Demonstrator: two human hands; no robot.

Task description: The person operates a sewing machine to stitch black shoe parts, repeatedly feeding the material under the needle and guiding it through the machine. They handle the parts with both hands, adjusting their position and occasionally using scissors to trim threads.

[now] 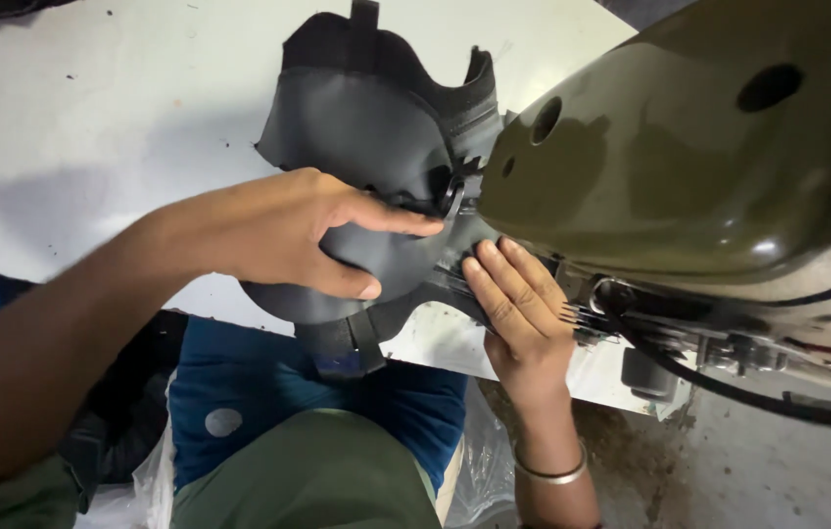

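Note:
A dark grey and black shoe upper (376, 127) lies on the white work table (92, 118), pushed up against the olive-green head of a sewing machine (689, 147). My left hand (288, 230) lies on top of the grey piece, thumb and fingers spread and pressing it flat, fingertips close to the needle area. My right hand (518, 309) rests at the table's near edge with its fingers on the piece's lower edge, just under the machine head. A silver bangle (552, 472) circles my right wrist. The needle itself is hidden.
A black strap of the piece hangs over the table edge near a blue cloth (268, 392) and an olive garment (308, 480) on my lap. Black cable (729, 387) and metal parts run under the machine at right. A dark bag (131, 411) sits at lower left.

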